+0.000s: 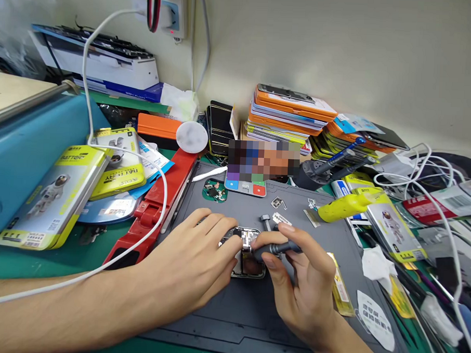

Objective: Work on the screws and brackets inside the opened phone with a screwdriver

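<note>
An opened smartphone (251, 264) lies on the grey work mat, its inner parts showing. My left hand (201, 253) reaches over its left side, fingers curled and fingertips pressed at the upper part, gripping it. In my right hand (307, 276) a dark grey screwdriver (285, 247) is held between thumb and fingers, slanting over the phone's right edge. Its tip is hidden by the fingers. Just beyond that hand, a small dark tool with a round head (265, 219) rests near a small blade (281, 219).
Grey mat (221, 316) on a green table. Left: red clamp tool (148, 214), battery packs (59, 195), white cable (162, 194) crossing over my left forearm. Behind: tray with coloured squares (246, 187), stacked boxes (289, 108). Right: yellow bottle (343, 206), tool holder (311, 173).
</note>
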Demonstrator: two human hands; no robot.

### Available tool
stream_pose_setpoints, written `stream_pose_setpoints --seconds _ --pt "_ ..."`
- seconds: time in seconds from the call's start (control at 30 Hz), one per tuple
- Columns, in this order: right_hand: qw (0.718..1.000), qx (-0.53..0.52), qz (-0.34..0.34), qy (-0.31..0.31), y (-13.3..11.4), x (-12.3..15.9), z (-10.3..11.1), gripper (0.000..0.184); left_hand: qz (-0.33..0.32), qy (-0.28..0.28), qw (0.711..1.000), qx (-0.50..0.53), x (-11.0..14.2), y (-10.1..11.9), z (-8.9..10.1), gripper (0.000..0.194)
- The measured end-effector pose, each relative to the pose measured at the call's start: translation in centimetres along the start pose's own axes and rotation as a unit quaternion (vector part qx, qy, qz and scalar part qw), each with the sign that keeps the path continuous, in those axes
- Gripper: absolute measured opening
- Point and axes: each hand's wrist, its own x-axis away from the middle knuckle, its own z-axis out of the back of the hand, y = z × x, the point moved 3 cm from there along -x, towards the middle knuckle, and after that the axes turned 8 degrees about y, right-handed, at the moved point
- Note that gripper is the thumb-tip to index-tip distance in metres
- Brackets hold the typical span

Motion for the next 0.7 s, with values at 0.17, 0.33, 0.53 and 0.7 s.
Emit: stream_pose_setpoints --seconds 0.17,0.33,0.53,0.7 --pt "1.000 -0.006 0.007 -0.004 0.12 0.01 -0.01 0.073 -0.005 0.007 1.000 -0.003 -0.06 -0.06 0.12 0.016" --pt "1.000 -0.009 0.011 -0.010 -0.08 -0.16 0.07 0.071 -0.004 0.015 1.000 -0.004 -0.03 0.04 0.23 0.015" --pt "1.000 0.001 0.010 -0.010 -0.17 -0.02 0.24 0.065 -0.006 0.014 1.000 0.000 -0.06 0.00 0.07 0.015" --pt "1.000 0.014 0.011 -0.008 -0.02 0.07 0.20 0.065 0.000 0.011 1.000 0.005 -0.13 -0.01 0.14 0.015"
